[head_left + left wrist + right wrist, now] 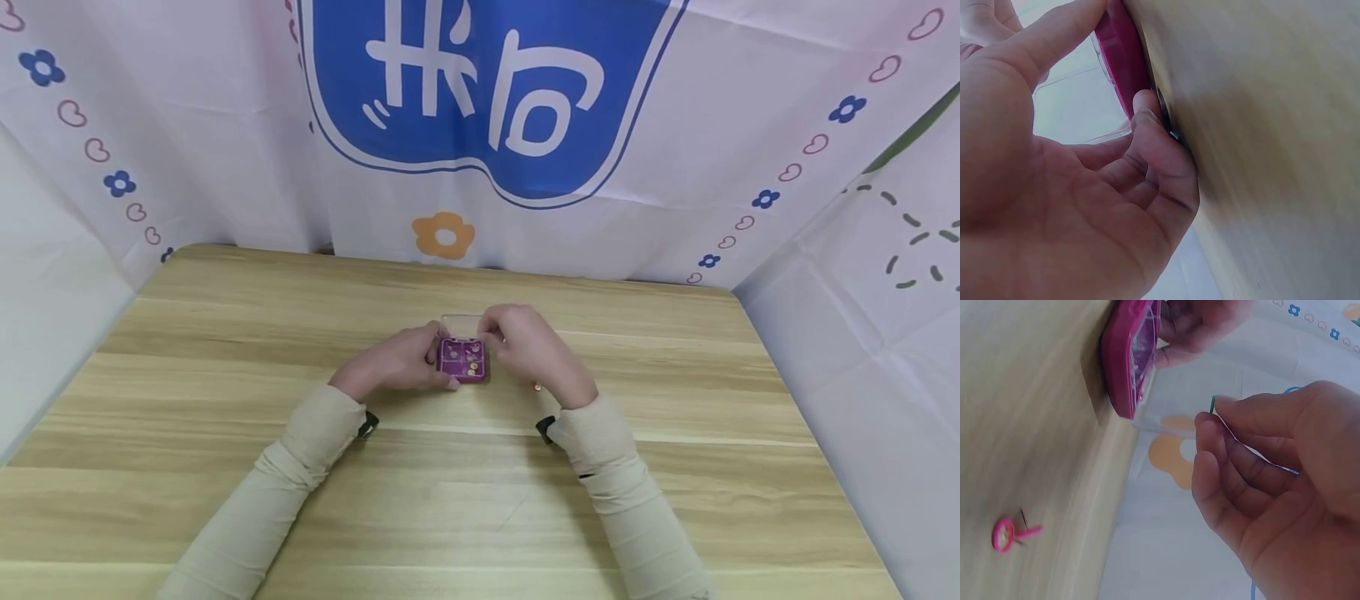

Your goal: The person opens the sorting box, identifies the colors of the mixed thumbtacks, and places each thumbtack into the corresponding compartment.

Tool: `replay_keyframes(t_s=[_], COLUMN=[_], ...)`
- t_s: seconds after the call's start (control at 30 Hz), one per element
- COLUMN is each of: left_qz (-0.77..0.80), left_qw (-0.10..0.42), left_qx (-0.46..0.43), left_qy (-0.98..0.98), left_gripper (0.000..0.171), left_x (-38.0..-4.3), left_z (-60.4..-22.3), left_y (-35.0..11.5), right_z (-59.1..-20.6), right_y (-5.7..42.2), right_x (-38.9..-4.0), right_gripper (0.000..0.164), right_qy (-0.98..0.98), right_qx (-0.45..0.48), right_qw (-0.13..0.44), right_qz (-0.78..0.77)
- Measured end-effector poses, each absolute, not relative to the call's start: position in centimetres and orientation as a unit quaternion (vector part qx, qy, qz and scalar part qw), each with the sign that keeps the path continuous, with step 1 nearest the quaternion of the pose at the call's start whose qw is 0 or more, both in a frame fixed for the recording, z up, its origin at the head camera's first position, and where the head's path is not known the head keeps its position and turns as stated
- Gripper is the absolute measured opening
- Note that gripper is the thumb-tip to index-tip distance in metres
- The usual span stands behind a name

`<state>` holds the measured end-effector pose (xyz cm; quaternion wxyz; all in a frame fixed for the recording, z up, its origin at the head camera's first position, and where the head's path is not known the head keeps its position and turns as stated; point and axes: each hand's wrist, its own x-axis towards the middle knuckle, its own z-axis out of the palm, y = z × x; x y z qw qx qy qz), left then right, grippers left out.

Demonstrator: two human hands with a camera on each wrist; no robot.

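Observation:
A small magenta box (450, 367) with divided compartments stands on the table, its clear lid (460, 324) raised at the far side. Several tiny pieces lie inside it, some of them yellow. My left hand (401, 358) grips the box from the left, thumb at the near edge and curled fingers along its side. Close to the right of the box, my right hand (523, 340) pinches a thin green-edged piece (1212, 404) between thumb and forefinger; most of that piece is hidden by the fingertips.
A small pink-rimmed round piece (1004, 535) with thin prongs lies on the wooden table (465, 500), right of the box and below the right hand. A white printed cloth (247, 183) hangs behind the table's far edge and at the sides.

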<state>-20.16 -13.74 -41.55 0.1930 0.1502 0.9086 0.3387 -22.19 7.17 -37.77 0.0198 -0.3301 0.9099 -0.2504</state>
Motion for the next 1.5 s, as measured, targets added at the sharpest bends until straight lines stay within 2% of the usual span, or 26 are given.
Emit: replay_keyframes(t_s=[0.4, 0.67, 1.5], left_qz=[0.336, 0.344, 0.327], left_qw=[0.189, 0.18, 0.181], left_qx=[0.165, 0.18, 0.17], left_qy=[0.908, 0.904, 0.912], left_gripper=[0.059, 0.051, 0.051], left_x=[-20.3, -20.1, -20.1], left_z=[-41.5, -41.5, -41.5], left_y=[-13.9, -14.0, -13.9], right_z=[-38.8, -39.4, -40.6], right_y=[4.6, 3.4, 2.8], right_x=[-21.3, -21.3, -21.7], right_gripper=[0.003, 0.013, 0.017], right_qy=[0.907, 0.911, 0.903], right_qx=[-0.359, -0.373, -0.392], right_qw=[0.038, 0.02, -0.004], right_qz=[-0.219, -0.176, -0.178])
